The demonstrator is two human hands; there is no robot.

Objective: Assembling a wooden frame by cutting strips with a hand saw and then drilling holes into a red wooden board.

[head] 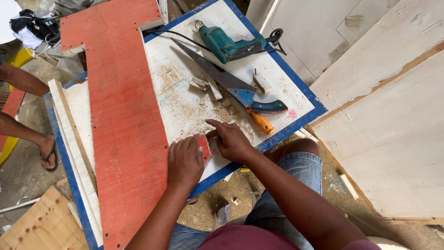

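Hands on red board piece
Left hand (185, 159) flat, fingers spread, on small red piece (204, 149); right hand (231, 140) pinches its edge; handsaw (222, 76) at twelve o'clock.

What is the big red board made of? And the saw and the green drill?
The red board looks like plywood with a painted or coated red face: fine grain lines show, and a pale wooden edge at the top. The left hand rests on it. The saw has a dull grey blade, probably steel, with a dark plastic-looking handle. The drill seems to have a teal plastic body and a metal tip.
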